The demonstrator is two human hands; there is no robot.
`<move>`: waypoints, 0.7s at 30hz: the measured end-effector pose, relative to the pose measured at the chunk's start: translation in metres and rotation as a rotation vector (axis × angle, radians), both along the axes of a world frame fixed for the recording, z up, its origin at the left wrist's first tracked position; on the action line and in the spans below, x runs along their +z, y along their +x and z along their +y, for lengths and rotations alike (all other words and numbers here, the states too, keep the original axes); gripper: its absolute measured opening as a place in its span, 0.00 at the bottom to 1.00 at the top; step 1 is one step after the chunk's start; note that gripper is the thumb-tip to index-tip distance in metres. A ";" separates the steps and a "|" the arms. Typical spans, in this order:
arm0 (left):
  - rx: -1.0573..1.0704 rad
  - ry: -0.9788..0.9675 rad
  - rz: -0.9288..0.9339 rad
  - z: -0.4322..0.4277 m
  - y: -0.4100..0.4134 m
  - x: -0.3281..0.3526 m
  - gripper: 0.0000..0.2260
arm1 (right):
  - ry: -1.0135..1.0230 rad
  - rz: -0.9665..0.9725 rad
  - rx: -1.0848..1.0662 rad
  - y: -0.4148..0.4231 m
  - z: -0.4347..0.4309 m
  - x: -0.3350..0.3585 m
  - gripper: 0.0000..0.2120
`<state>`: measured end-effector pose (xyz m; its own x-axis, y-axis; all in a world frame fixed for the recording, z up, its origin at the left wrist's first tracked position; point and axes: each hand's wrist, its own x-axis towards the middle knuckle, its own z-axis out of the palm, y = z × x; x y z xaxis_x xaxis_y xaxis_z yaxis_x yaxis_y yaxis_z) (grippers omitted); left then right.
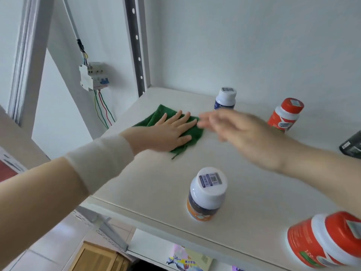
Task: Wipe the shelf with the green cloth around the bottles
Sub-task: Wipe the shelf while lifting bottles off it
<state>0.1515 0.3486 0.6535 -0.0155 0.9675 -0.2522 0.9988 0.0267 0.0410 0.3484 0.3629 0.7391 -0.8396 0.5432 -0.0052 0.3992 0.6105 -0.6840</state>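
- Nearest me, a red bottle (328, 239) stands at the shelf's (244, 192) front edge, well right of my left grip.
- Green cloth (195, 132) lies flat under my left hand (172, 132), fingers spread, palm pressing.
- My right hand (240, 132) hovers just beside it, open, blurred, holding nothing.
- An orange-banded bottle (207, 194) stands nearer me; a blue bottle (225, 98) and a second red one (285, 114) stand beyond.

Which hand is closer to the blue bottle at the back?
The right hand; its blurred fingers reach just in front of the blue bottle. The left hand lies flat on the green cloth, further left.
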 end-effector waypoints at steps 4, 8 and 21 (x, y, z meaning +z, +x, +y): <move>-0.023 0.022 -0.029 -0.013 -0.007 -0.004 0.25 | 0.449 -0.085 -0.245 -0.029 0.082 -0.008 0.16; 0.047 0.060 -0.042 0.014 -0.020 -0.005 0.24 | 0.595 -0.218 -0.184 -0.044 0.130 -0.026 0.17; 0.114 0.104 -0.042 0.118 -0.033 -0.005 0.23 | 0.573 -0.091 -0.164 -0.046 0.139 -0.031 0.20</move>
